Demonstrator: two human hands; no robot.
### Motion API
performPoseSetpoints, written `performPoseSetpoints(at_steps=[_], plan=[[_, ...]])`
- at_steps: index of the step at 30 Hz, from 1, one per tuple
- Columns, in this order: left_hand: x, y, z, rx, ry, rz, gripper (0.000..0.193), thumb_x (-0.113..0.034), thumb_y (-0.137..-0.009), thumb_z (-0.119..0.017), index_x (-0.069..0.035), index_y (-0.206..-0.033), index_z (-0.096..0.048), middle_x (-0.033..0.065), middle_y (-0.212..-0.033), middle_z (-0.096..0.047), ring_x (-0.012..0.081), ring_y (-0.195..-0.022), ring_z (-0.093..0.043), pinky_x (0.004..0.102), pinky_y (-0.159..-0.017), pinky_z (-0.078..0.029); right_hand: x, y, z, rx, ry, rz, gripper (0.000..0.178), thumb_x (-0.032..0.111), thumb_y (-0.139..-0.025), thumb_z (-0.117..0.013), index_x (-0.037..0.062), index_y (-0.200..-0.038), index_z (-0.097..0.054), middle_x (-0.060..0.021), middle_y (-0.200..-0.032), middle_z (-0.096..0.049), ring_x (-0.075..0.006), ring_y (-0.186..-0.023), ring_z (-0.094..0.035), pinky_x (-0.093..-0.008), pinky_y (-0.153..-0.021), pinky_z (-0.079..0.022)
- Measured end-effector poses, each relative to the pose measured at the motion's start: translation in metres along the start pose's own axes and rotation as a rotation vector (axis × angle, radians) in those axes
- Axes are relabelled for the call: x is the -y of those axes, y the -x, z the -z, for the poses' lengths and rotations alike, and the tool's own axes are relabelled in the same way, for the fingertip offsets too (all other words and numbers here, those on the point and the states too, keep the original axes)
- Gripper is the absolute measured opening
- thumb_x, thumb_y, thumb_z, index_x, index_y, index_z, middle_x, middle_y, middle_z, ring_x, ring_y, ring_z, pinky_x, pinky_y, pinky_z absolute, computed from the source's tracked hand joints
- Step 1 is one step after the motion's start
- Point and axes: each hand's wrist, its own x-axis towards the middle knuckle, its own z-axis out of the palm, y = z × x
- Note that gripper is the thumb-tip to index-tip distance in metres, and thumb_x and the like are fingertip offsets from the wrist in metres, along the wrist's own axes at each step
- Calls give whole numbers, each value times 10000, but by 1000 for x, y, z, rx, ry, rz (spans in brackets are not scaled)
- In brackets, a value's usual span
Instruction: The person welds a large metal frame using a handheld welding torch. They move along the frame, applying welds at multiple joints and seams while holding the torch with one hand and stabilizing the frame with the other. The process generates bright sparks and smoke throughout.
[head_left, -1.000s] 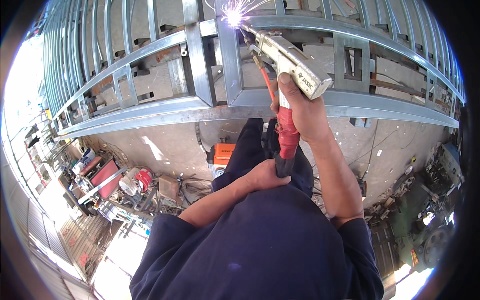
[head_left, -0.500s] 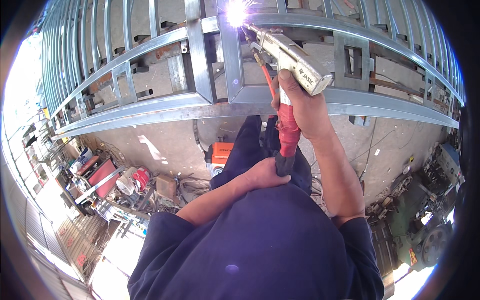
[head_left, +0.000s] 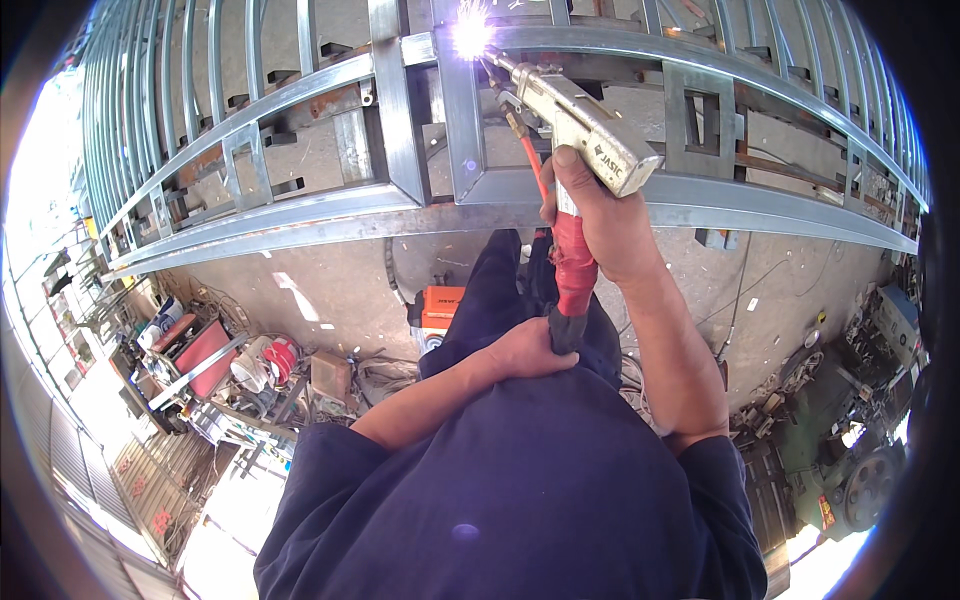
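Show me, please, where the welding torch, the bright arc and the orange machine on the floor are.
welding torch (head_left: 590, 140): head view, on its cream body above the fingers.
bright arc (head_left: 470, 35): head view, on the glowing centre at the frame joint.
orange machine (head_left: 443, 305): head view, on its orange top.

Grey steel, red hose, white spark

The welding torch (head_left: 580, 125) is beige-grey with a red hose (head_left: 572, 262); the gate frame (head_left: 400, 130) is bare silvery grey, the spark (head_left: 470, 35) white-violet; the shirt (head_left: 520, 490) is dark navy, the box on the floor (head_left: 440, 305) orange.
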Motion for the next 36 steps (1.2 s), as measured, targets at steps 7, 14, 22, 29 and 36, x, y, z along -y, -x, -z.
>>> performPoseSetpoints(at_steps=[7, 14, 22, 29, 36], plan=[[3, 0, -3, 2, 15, -26, 261, -264, -876, -756, -57, -992, -646, 107, -915, -679, 262, -882, -668, 396, -850, -515, -2, 3, 0, -6, -13, -16, 414, 291, -1048, -629, 47, -1373, -555, -26, -899, -659, -106, -644, -618, -263, -581, -520], [3, 2, -3, 14, 16, -40, 265, -252, -876, -757, -49, -1004, -644, 108, -934, -683, 261, -896, -667, 397, -853, -514, -5, 7, 0, -19, -13, -5, 391, 287, -1043, -638, 38, -1337, -571, -33, -911, -665, -106, -652, -622, -272, -594, -533], [2, 10, 2, -7, -20, -118, 341, -298, -849, -794, -35, -1015, -652, 140, -952, -700, 297, -930, -682, 403, -870, -524, 1, 30, -3, -118, 3, 71, 407, 312, -1035, -643, 24, -1316, -580, -87, -1007, -692, -131, -675, -649, -289, -590, -543], [-14, 11, 12, -74, -196, -317, 411, -295, -815, -804, -38, -1082, -628, 180, -1030, -685, 381, -1010, -662, 447, -879, -529, 34, 69, 0, -260, 229, 377, 410, 309, -1084, -526, -7, -1344, -530, -117, -1141, -663, -151, -787, -672, -305, -672, -567], [-75, -10, 16, -92, -328, -555, 487, -287, -763, -834, -55, -1132, -618, 175, -1067, -667, 390, -1029, -647, 465, -900, -524, 91, 118, 26, -481, 234, 587, 618, 519, -1072, -455, -19, -1375, -483, -147, -1028, -678, -219, -769, -677, -372, -678, -572]])
